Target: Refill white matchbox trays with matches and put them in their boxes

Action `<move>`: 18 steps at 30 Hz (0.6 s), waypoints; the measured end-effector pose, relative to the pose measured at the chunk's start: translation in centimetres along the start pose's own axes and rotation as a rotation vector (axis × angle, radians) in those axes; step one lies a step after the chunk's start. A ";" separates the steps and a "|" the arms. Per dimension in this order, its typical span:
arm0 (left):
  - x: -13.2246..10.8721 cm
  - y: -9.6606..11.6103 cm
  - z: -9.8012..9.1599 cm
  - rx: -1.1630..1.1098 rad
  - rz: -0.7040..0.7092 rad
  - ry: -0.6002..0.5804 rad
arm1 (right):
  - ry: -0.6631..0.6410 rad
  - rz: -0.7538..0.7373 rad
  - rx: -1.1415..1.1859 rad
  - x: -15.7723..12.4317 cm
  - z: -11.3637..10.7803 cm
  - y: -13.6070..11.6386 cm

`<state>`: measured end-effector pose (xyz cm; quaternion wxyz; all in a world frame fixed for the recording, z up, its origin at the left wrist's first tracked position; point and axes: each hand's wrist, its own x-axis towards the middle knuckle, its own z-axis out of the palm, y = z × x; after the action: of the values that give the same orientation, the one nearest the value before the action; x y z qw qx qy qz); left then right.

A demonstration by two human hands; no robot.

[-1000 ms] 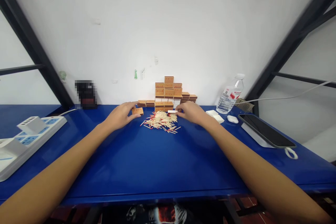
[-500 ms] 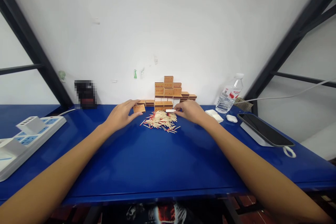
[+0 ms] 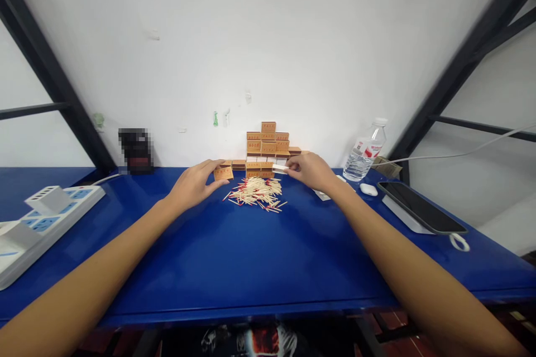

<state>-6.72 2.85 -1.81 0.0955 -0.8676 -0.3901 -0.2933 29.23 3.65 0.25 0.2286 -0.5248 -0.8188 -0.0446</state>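
Observation:
My left hand (image 3: 196,181) pinches an orange matchbox sleeve (image 3: 223,173) between thumb and fingers, left of the match pile. Between the fingertips of my right hand (image 3: 310,172) is a small white matchbox tray (image 3: 280,169), held just above the table at the pile's back right. I cannot make out whether matches lie in it. The loose matches (image 3: 258,192), pale with red heads, are heaped between my hands. Behind them rises a stepped stack of orange matchboxes (image 3: 268,146) against the wall. Lower matchboxes (image 3: 239,164) stand beside it on the left.
A water bottle (image 3: 365,150), a white earbud case (image 3: 368,189) and a phone (image 3: 421,206) on a white block are at the right. White paper (image 3: 322,195) lies partly under my right forearm. A power strip (image 3: 50,223) with white plugs is at the left on the blue table (image 3: 251,262).
My right hand has shifted slightly right and up with the white tray, now tilted more toward me. My left hand with the sleeve has barely moved.

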 end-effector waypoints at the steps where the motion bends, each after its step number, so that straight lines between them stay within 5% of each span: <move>1: 0.0 0.0 0.1 0.001 0.003 0.001 | -0.022 0.047 0.057 0.0 -0.7 0.6; 5: -0.1 0.2 0.2 0.002 0.021 -0.001 | -0.236 0.295 0.309 -0.9 -4.3 4.2; 9: -0.1 0.5 0.3 -0.007 0.026 -0.004 | -0.357 0.440 0.287 -2.4 -7.3 8.3; 18: 0.1 1.8 0.1 -0.046 0.052 -0.013 | -0.466 0.500 0.305 -3.0 -5.9 11.7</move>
<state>-5.27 1.74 -1.70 0.0806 -0.8813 -0.3614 -0.2936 42.48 4.48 2.28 0.1153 -0.6644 -0.6928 0.2557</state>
